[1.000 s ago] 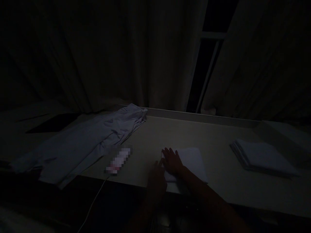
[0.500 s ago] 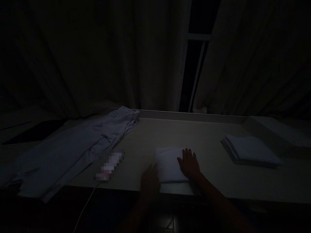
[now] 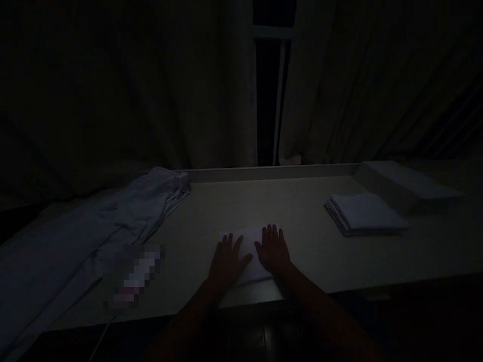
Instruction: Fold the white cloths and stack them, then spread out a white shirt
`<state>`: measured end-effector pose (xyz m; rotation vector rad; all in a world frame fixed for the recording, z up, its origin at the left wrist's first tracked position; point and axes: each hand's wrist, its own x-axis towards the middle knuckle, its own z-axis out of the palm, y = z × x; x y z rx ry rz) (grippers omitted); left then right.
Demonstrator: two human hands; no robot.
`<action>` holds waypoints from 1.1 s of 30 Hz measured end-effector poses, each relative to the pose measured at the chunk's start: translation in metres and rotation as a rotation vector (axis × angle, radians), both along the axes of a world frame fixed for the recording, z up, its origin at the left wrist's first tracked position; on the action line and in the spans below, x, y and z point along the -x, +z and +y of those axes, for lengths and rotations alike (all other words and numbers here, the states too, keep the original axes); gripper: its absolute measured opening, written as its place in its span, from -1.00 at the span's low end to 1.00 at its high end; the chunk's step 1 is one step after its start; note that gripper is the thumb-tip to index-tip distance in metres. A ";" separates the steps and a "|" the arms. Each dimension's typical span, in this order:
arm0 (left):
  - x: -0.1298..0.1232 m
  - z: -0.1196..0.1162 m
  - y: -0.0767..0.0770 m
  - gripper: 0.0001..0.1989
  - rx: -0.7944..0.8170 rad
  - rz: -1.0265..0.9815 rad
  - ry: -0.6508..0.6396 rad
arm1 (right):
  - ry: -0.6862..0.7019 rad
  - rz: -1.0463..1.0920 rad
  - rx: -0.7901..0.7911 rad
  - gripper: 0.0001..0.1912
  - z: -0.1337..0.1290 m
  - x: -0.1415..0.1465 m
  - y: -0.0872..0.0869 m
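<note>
A folded white cloth lies flat near the front edge of the pale table. My left hand rests palm down on its left side, fingers spread. On the cloth's right side my right hand lies flat too, with the fingers stretched out and the thumb apart. Between them the middle of the cloth shows, while both hands cover its sides. The light is very dim, so the kind of cloth is hard to make out.
To the right lies a stack of folded white cloths, beside a raised pale block. Loose white fabric spreads over the left side. Near it is a blurred-out object with a cable. Curtains hang behind.
My left hand has moved from the cloth's near left edge onto its top and spread flat. My right hand stays on the cloth's right side. The view has turned slightly right.
</note>
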<state>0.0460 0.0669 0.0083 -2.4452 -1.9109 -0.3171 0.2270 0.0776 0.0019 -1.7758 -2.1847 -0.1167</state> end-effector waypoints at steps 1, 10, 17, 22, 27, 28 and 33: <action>0.003 0.000 -0.006 -0.23 0.000 0.010 0.014 | 0.005 0.023 0.002 -0.31 0.000 0.001 0.000; 0.002 -0.002 -0.007 -0.21 0.026 0.032 0.071 | -0.254 1.091 0.058 -0.52 0.021 -0.063 0.000; 0.001 -0.001 -0.007 -0.21 0.030 0.024 0.071 | -0.014 0.851 0.186 -0.49 -0.046 -0.127 -0.009; 0.001 -0.001 -0.007 -0.22 0.025 0.034 0.068 | 0.045 0.461 0.133 -0.48 -0.074 -0.103 -0.006; 0.002 0.001 -0.009 -0.21 0.021 0.031 0.060 | -0.065 0.447 0.049 -0.65 -0.079 -0.086 -0.004; 0.002 0.001 -0.009 -0.21 0.019 0.028 0.055 | -0.070 0.435 0.043 -0.65 -0.080 -0.084 -0.003; -0.002 -0.005 -0.005 -0.20 -0.016 0.033 0.065 | -0.151 0.376 0.070 -0.64 -0.081 -0.074 0.002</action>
